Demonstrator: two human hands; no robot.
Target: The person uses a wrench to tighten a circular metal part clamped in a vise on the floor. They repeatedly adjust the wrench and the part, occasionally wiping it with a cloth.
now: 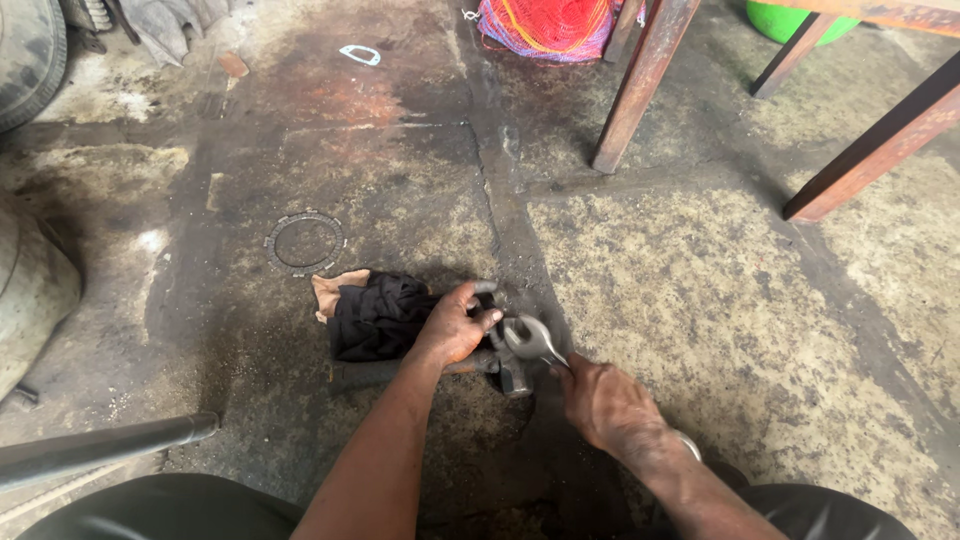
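**Head view: both hands at a small metal part on oily floor**

Left hand closed over a curved metal part, pinning it down, probably to keep it from turning. Right hand wrapped round the handle of an open-ended spanner, jaw end up against that part. Hammer lying flat just below the part, handle running left, head beside the spanner. Dark rag bunched just left of the part, perhaps as padding. Toothed ring disc flat on the concrete floor, up and left of the part. Wooden bench legs well above, to the right; red mesh sack beyond them.
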